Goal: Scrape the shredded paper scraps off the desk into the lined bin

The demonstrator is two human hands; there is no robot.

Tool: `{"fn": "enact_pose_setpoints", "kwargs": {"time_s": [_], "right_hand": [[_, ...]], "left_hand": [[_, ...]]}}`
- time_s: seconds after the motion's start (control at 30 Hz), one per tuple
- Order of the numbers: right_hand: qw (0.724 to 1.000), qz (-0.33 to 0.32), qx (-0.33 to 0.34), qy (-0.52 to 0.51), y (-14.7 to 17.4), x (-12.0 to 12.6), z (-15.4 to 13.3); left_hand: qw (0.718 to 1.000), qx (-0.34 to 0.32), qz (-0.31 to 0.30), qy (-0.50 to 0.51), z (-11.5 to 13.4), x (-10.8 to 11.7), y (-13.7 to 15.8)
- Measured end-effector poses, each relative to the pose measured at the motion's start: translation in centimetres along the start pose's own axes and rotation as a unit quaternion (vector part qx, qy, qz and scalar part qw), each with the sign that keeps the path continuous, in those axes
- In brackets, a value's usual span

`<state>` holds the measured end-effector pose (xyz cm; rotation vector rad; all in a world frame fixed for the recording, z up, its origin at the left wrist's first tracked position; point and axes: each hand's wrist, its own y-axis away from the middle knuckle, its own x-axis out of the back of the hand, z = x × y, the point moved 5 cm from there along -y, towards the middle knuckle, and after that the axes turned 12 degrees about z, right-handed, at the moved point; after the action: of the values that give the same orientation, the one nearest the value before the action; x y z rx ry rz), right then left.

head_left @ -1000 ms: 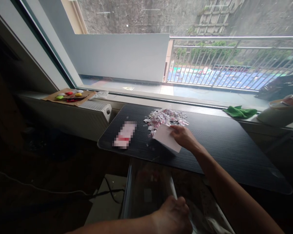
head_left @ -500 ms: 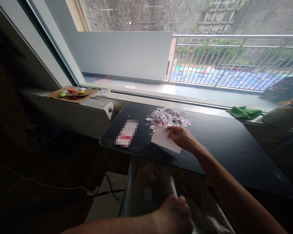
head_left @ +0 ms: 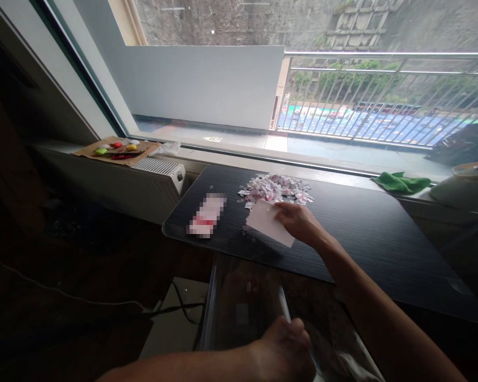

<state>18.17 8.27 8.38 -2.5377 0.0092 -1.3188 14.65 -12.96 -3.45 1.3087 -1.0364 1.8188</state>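
Note:
My right hand (head_left: 300,222) pinches a flat white card (head_left: 266,225), held tilted over the dark tabletop (head_left: 366,239). Right behind the card's upper edge lies a heap of small torn paper scraps (head_left: 276,187), whitish with pink bits. My left hand (head_left: 284,347) is closed round the rim of a clear plastic box (head_left: 211,302) below the table's front edge. A small pale piece (head_left: 242,314) shows inside the box. Left of the card, a pale and red item (head_left: 207,215) lies on the table, its details blurred out.
A radiator (head_left: 159,175) stands left of the table, with brown paper (head_left: 91,152) and colourful small items on the ledge. A green cloth (head_left: 402,183) and a pale container (head_left: 462,185) sit at the right by the window. Black cables (head_left: 183,307) run at lower left.
The card has tilted slightly and its lower edge sits a little higher in view. My left hand keeps its grip on the box rim. The whole view has shifted slightly.

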Motion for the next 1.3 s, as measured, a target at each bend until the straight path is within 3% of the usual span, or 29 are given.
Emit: {"fn": "enact_pose_setpoints", "kwargs": {"time_s": [0.1,0.27,0.53,0.63,0.83,1.1,1.3], "right_hand": [[1.000,0.006,-0.011,-0.003,-0.1,-0.3,0.2],[0.996,-0.053,-0.014,-0.065,0.7,-0.9,0.8],[0.984,-0.058,-0.119,-0.116,1.5,-0.2,3.5],[0.984,-0.073,-0.115,-0.119,1.8,-0.8,3.8],[0.979,-0.102,-0.120,-0.128,2.1,-2.1,3.8],[0.967,-0.172,-0.083,-0.167,3.6,-1.7,1.3],[0.981,-0.086,-0.089,-0.147,1.9,-1.8,1.9]], "left_hand": [[0.999,0.001,-0.042,0.014,0.1,0.0,-0.2],[1.000,0.001,-0.023,0.000,0.1,0.9,-0.2],[0.999,-0.017,-0.025,0.031,-1.1,2.5,0.1],[1.000,-0.015,-0.010,0.022,-2.2,3.0,0.5],[0.999,-0.016,-0.044,0.010,-3.4,3.7,0.3],[0.998,-0.007,-0.052,0.020,-3.8,4.8,-0.6],[0.999,-0.008,-0.050,0.017,-3.5,4.6,-0.5]]}}
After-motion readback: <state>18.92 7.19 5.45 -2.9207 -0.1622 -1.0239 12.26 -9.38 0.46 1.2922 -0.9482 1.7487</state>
